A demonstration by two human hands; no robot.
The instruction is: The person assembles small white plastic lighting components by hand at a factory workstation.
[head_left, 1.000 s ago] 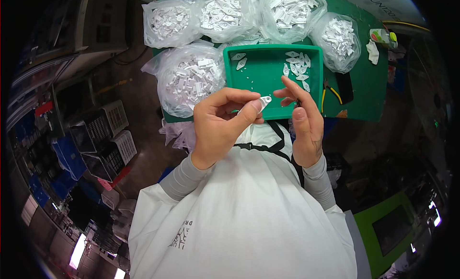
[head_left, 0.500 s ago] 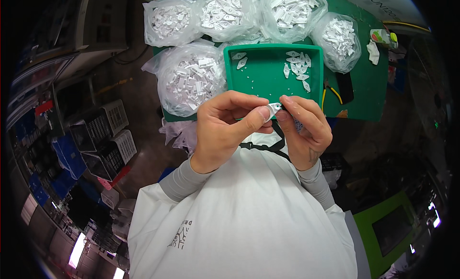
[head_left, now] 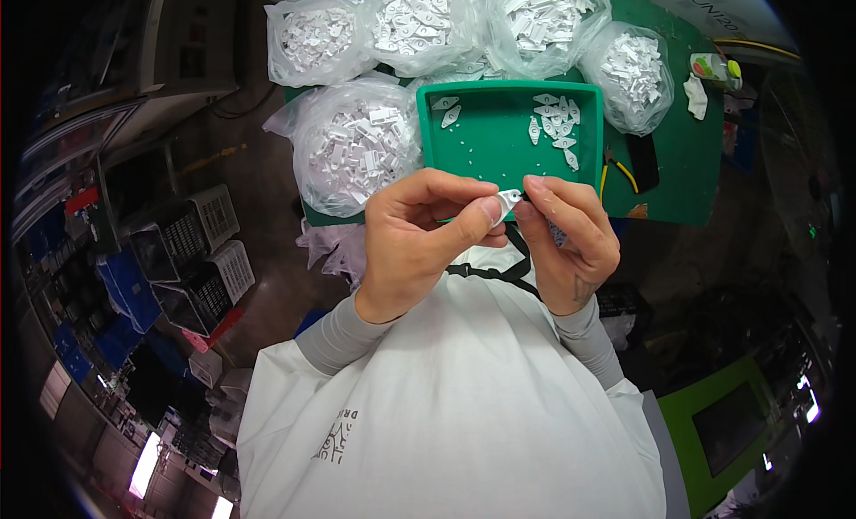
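Note:
My left hand [head_left: 423, 234] pinches a small white plastic part [head_left: 506, 205] with a pointed end and a round hole, between thumb and fingers. Against the hole end, my right hand [head_left: 572, 238] closes thumb and forefinger on a tiny dark piece [head_left: 524, 197], too small to name. Both hands are held just in front of the green tray [head_left: 599, 127]. Inside it lie several white diamond-shaped parts [head_left: 555, 122] at the right, two more [head_left: 451, 117] at the upper left, and some tiny white bits.
Open clear bags of white plastic parts [head_left: 361, 153] stand left of the tray and behind it. Right of the tray lie yellow-handled pliers [head_left: 617, 173], a black flat object [head_left: 642, 162], a crumpled white tissue [head_left: 695, 97] and a bottle [head_left: 713, 70] with a green cap. Crates [head_left: 192, 243] stand at left.
My right hand has shifted very slightly right, and the white part has turned a little. The left hand keeps its hold; the tray and bags look the same.

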